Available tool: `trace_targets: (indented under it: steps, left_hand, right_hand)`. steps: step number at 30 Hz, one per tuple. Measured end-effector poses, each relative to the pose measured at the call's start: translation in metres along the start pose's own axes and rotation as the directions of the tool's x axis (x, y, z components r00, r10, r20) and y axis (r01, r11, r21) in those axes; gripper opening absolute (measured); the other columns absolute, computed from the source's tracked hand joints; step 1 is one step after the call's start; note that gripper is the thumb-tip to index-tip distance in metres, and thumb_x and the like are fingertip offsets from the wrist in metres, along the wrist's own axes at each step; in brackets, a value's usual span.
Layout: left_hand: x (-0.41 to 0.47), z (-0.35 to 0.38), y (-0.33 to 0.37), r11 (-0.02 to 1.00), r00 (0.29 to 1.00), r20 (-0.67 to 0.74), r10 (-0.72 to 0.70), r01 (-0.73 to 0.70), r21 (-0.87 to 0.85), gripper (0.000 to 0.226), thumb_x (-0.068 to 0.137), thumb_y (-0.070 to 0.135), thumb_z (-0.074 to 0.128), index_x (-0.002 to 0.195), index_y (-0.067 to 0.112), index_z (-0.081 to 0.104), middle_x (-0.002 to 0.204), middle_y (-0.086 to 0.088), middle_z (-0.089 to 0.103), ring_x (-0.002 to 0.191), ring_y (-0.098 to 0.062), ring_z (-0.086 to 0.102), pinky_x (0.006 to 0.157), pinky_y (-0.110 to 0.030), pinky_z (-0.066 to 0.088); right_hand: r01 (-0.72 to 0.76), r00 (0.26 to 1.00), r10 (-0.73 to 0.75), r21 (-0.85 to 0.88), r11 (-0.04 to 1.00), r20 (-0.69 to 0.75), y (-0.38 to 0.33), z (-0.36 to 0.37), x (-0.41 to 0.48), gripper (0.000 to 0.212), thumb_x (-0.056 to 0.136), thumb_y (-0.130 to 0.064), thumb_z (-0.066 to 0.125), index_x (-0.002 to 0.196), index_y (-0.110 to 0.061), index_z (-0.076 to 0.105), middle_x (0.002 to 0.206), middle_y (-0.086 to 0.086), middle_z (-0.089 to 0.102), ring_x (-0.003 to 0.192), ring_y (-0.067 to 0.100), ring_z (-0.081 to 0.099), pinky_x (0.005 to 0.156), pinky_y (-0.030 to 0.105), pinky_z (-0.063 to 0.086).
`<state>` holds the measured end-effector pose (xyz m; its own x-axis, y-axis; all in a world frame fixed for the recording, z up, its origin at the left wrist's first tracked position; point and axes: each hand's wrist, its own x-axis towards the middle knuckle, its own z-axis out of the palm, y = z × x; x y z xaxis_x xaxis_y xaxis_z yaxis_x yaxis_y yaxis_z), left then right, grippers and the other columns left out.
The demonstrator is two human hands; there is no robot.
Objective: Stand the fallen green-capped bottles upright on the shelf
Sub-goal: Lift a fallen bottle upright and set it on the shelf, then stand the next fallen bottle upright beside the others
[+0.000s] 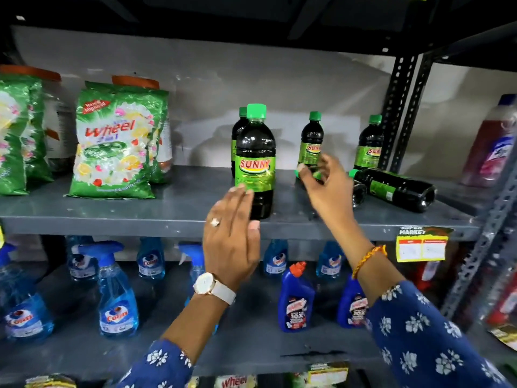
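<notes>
On the grey shelf (167, 214) a dark green-capped bottle (256, 161) stands upright near the front edge, another upright one (237, 130) close behind it. My left hand (229, 236) hovers open just in front of it, fingertips at its lower label. Two more bottles stand at the back, one (312, 135) in the middle and one (370, 141) to the right. Two bottles lie on their sides: one (394, 189) at the right, one (358, 193) mostly hidden behind my right hand (327, 183), whose fingers curl over its neck end.
Green detergent bags (117, 141) stand at the shelf's left. A black slotted upright (397, 113) bounds the right side, with a pink bottle (489, 147) beyond it. Blue spray bottles (117, 295) and blue cleaner bottles (296, 301) fill the shelf below.
</notes>
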<state>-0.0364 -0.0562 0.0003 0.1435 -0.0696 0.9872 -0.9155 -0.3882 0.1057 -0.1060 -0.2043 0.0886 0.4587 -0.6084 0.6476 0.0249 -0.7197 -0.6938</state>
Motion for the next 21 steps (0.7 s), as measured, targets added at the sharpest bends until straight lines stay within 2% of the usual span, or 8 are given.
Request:
trace_targets:
  steps: [1, 3, 7, 10, 13, 16, 19, 21]
  left_hand:
    - [0.005, 0.005, 0.017, 0.997, 0.997, 0.03, 0.067, -0.066, -0.044, 0.044, 0.097, 0.023, 0.031, 0.128, 0.0, 0.052, 0.134, -0.017, 0.052, 0.126, -0.026, 0.046, 0.108, -0.037, 0.032]
    - [0.015, 0.023, 0.043, 0.988, 0.976, 0.164, 0.145, -0.136, -0.067, 0.044, 0.097, 0.022, 0.033, 0.128, -0.001, 0.053, 0.134, -0.017, 0.053, 0.126, -0.027, 0.047, 0.108, -0.037, 0.035]
    - [0.01, 0.067, 0.069, 0.986, 0.93, 0.365, 0.048, -0.103, 0.131, 0.042, 0.095, 0.029, 0.034, 0.112, 0.007, 0.065, 0.117, -0.011, 0.066, 0.11, -0.025, 0.059, 0.096, -0.038, 0.041]
    - [-0.006, 0.08, 0.07, 0.97, 0.954, 0.3, 0.02, -0.091, 0.225, 0.038, 0.095, 0.029, 0.037, 0.1, 0.011, 0.069, 0.102, -0.005, 0.071, 0.093, -0.024, 0.064, 0.088, -0.036, 0.039]
    - [-0.011, 0.086, 0.069, 0.963, 0.979, 0.201, 0.024, -0.077, 0.259, 0.041, 0.098, 0.029, 0.033, 0.098, 0.013, 0.07, 0.1, -0.002, 0.071, 0.092, -0.021, 0.064, 0.087, -0.036, 0.041]
    - [-0.012, 0.092, 0.071, 0.959, 0.99, 0.131, 0.045, -0.079, 0.271, 0.039, 0.097, 0.026, 0.035, 0.096, 0.013, 0.071, 0.098, -0.001, 0.072, 0.092, -0.02, 0.065, 0.086, -0.036, 0.043]
    - [-0.013, 0.093, 0.07, 0.957, 0.992, 0.097, 0.075, -0.099, 0.272, 0.039, 0.097, 0.025, 0.035, 0.095, 0.012, 0.072, 0.098, -0.001, 0.072, 0.091, -0.02, 0.065, 0.085, -0.037, 0.045]
    - [-0.014, 0.094, 0.069, 0.956, 0.993, 0.08, 0.09, -0.108, 0.274, 0.038, 0.096, 0.024, 0.036, 0.095, 0.012, 0.072, 0.098, -0.002, 0.072, 0.09, -0.021, 0.065, 0.085, -0.037, 0.045]
  right_hand:
    - [0.03, 0.999, -0.033, -0.094, 0.995, -0.034, 0.004, -0.012, 0.011, 0.049, 0.084, -0.028, 0.066, 0.122, 0.0, 0.054, 0.119, 0.017, 0.062, 0.11, 0.028, 0.059, 0.093, 0.022, 0.041]
    - [0.045, 0.999, -0.044, -0.265, 0.963, 0.011, 0.012, -0.027, 0.031, 0.045, 0.081, -0.025, 0.068, 0.116, 0.001, 0.059, 0.118, 0.022, 0.062, 0.11, 0.035, 0.058, 0.093, 0.032, 0.043]
    - [0.068, 0.972, 0.083, -0.597, 0.799, 0.222, 0.024, -0.03, 0.061, 0.066, 0.072, -0.051, 0.071, 0.118, -0.005, 0.056, 0.12, 0.018, 0.06, 0.113, 0.036, 0.055, 0.089, 0.039, 0.047]
    - [0.099, 0.918, 0.235, -0.759, 0.644, 0.319, 0.035, -0.018, 0.071, 0.077, 0.068, -0.057, 0.072, 0.125, -0.008, 0.051, 0.125, 0.012, 0.058, 0.118, 0.033, 0.052, 0.091, 0.038, 0.044]
    - [0.091, 0.92, 0.268, -0.821, 0.564, 0.286, 0.043, -0.008, 0.073, 0.065, 0.073, -0.041, 0.073, 0.126, -0.009, 0.051, 0.128, 0.01, 0.056, 0.12, 0.034, 0.049, 0.092, 0.042, 0.043]
    - [0.077, 0.938, 0.218, -0.776, 0.626, 0.269, 0.049, -0.011, 0.073, 0.048, 0.082, -0.019, 0.063, 0.126, -0.009, 0.051, 0.131, 0.013, 0.054, 0.124, 0.036, 0.043, 0.094, 0.045, 0.038]
    - [0.044, 0.948, 0.164, -0.625, 0.78, 0.272, 0.061, -0.023, 0.074, 0.048, 0.078, -0.032, 0.069, 0.119, -0.012, 0.054, 0.123, 0.014, 0.059, 0.122, 0.036, 0.04, 0.09, 0.044, 0.036]
    - [-0.022, 0.966, 0.129, -0.426, 0.904, 0.224, 0.07, -0.028, 0.074, 0.054, 0.075, -0.046, 0.068, 0.116, -0.016, 0.053, 0.116, 0.013, 0.062, 0.12, 0.036, 0.041, 0.088, 0.044, 0.038]
